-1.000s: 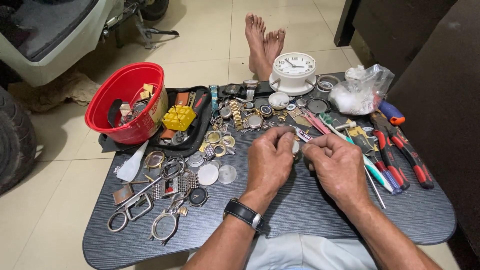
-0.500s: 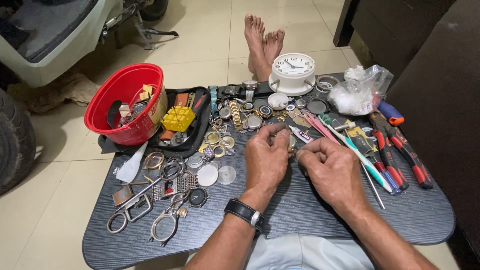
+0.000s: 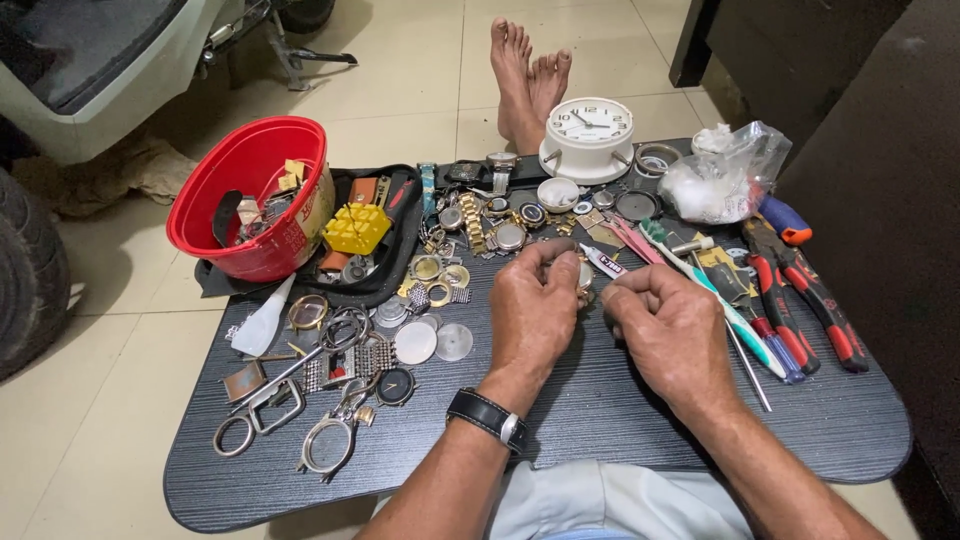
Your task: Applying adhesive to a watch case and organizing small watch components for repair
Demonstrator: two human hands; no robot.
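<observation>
Where the tiled floor (image 3: 400,110) meets a parked scooter (image 3: 90,70) at the upper left, a low dark table (image 3: 620,420) fills most of the view, with a pair of bare feet (image 3: 528,70) beyond its far edge. On the left of the table a red bowl (image 3: 250,195) holds odds and ends, and just beside it a black tray (image 3: 395,265) carries a yellow block (image 3: 356,228). At the far edge stands a white clock (image 3: 590,135), with a clear plastic bag (image 3: 722,180) to its right. Red-handled pliers (image 3: 805,300) lie along the right side, near a toothbrush (image 3: 700,280). Scissors (image 3: 265,395) and loose watch cases and rings are scattered over the near left of the table.

Both hands meet near the middle of the table. The left hand (image 3: 533,310), with a black wristwatch (image 3: 488,418) on its wrist, has its fingers curled around a small watch part (image 3: 584,275), which sits between the two hands just above the tabletop. The right hand (image 3: 672,330) is clenched, its fingertips pinched together right against that part; whether they grip a tool is too small to tell. A small white tube (image 3: 603,262) lies just beyond the knuckles.
</observation>
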